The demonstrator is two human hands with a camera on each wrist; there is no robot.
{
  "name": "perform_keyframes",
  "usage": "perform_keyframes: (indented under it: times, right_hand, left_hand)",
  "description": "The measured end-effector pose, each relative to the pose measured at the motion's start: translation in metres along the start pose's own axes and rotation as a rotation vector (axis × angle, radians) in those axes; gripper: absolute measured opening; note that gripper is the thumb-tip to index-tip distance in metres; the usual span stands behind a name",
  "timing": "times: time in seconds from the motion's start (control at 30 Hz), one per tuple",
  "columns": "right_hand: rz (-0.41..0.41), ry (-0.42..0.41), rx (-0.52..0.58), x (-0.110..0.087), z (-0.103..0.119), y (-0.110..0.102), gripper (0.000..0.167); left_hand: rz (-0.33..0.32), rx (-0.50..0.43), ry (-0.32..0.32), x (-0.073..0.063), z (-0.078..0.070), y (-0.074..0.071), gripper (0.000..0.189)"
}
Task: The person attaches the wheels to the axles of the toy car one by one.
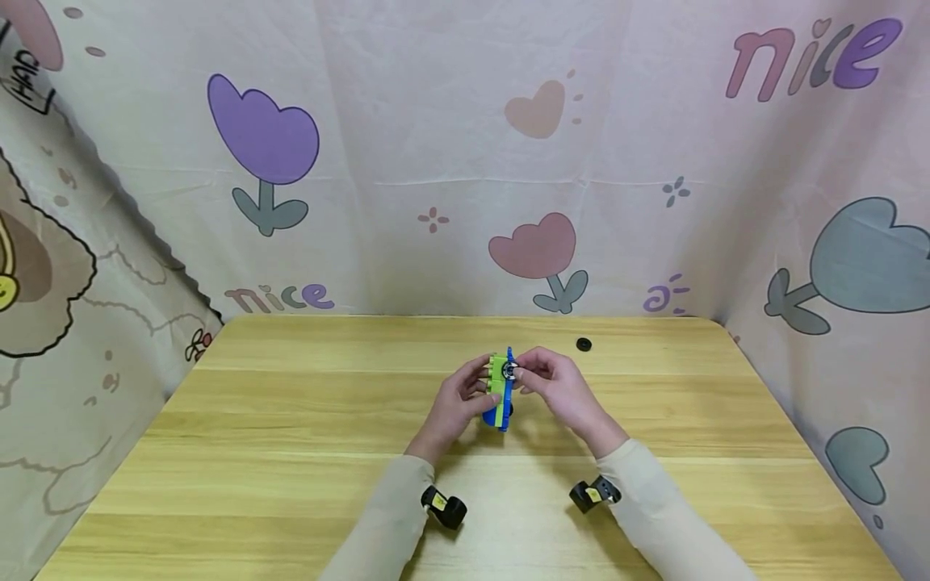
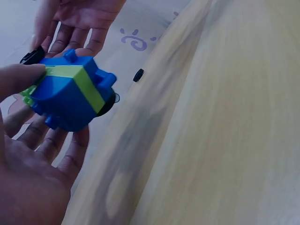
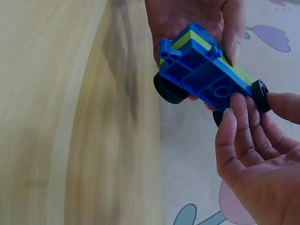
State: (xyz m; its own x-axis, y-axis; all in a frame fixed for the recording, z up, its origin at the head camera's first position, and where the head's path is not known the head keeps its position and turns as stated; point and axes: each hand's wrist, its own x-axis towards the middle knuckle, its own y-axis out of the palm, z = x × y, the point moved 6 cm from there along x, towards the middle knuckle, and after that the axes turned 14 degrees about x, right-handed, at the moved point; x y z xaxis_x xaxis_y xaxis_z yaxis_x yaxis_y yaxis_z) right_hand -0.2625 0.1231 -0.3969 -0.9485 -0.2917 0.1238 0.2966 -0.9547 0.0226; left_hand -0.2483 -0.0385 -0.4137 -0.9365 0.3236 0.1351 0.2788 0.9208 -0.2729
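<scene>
A blue and lime-green toy car [image 1: 499, 395] is up off the table, tilted on its side in the head view. My left hand [image 1: 455, 403] grips its body, thumb on one side and fingers on the other. At one end of the car, my right hand [image 1: 558, 386] pinches a small black wheel [image 3: 260, 95] against the body. The right wrist view shows the blue hollow underside [image 3: 201, 77], with right fingertips touching near it. Two more black wheels, one a larger wheel [image 3: 169, 89], sit on the far side. A bare blue peg [image 3: 215, 53] sticks out.
A loose black wheel [image 1: 584, 344] lies on the wooden table [image 1: 291, 420] near its back edge, beyond my right hand. A printed cloth [image 1: 407, 145] hangs behind the table and along both sides. Black wrist cameras sit on both sleeves.
</scene>
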Motion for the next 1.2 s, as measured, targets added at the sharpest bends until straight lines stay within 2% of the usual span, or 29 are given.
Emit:
perform_keyframes:
  times: [0.1,0.23,0.33,0.53,0.63,0.8,0.9,1.07,1.2]
  right_hand:
    - [0.005,0.005,-0.003,-0.003,0.007,0.001,0.020]
    - [0.032,0.003,-0.059,-0.002,0.006,-0.006,0.024]
    - [0.053,-0.011,-0.139,0.001,-0.004,-0.019,0.030]
    - [0.032,-0.005,-0.315,0.001,-0.008,-0.044,0.030]
    - [0.005,-0.002,-0.361,0.001,-0.009,-0.058,0.028]
    - [-0.019,0.021,-0.314,0.000,-0.010,-0.078,0.029]
    - [-0.026,0.042,-0.279,0.000,-0.010,-0.089,0.031]
    - [-0.060,0.056,-0.264,0.003,-0.012,-0.107,0.034]
    - [-0.097,0.081,-0.271,0.005,-0.016,-0.122,0.034]
  left_hand:
    - [0.014,0.006,-0.005,0.000,0.000,-0.001,0.061]
    - [-0.019,0.012,-0.035,0.005,0.020,0.000,0.058]
    - [-0.057,0.006,-0.049,0.009,0.037,-0.001,0.057]
    - [-0.076,-0.011,-0.066,0.007,0.041,-0.003,0.059]
    - [-0.074,-0.036,-0.056,0.008,0.040,-0.003,0.059]
    - [-0.089,-0.065,-0.042,0.009,0.039,-0.004,0.058]
    - [-0.090,-0.078,-0.057,0.008,0.039,-0.004,0.059]
    - [-0.063,-0.054,-0.082,0.008,0.040,-0.005,0.064]
    - [-0.055,-0.025,-0.078,0.007,0.039,-0.004,0.067]
